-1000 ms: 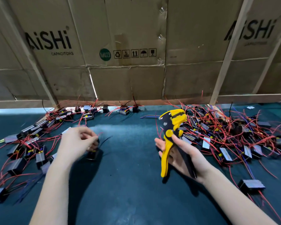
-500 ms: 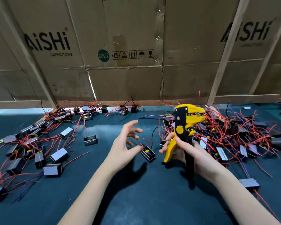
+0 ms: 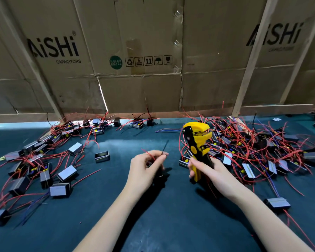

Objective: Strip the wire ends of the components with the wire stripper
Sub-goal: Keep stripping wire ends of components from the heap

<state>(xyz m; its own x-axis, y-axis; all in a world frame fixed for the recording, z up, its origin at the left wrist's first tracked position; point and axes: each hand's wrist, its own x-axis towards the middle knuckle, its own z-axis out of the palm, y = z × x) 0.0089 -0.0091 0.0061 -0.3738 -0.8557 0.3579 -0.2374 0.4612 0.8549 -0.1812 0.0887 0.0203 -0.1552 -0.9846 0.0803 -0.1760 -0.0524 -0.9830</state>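
My right hand [image 3: 210, 171] grips the handles of a yellow and black wire stripper [image 3: 197, 140], held upright with its jaws pointing right. To its left, my left hand [image 3: 146, 166] holds a small black component [image 3: 159, 172] and pinches its wires; a black wire [image 3: 165, 146] sticks up from the fingers and a red wire [image 3: 147, 152] curves over them. The component is mostly hidden behind the hand.
A dense heap of components with red wires [image 3: 253, 148] lies right of the stripper. Several more components [image 3: 44, 164] are scattered at the left on the dark green table [image 3: 162, 224]. A cardboard wall [image 3: 138, 60] closes off the back. One component [image 3: 277, 204] lies by my right forearm.
My left hand let a component go at the left pile, crossed to the middle with fingers spread, and now holds a component there. The stripper has risen upright and turned.
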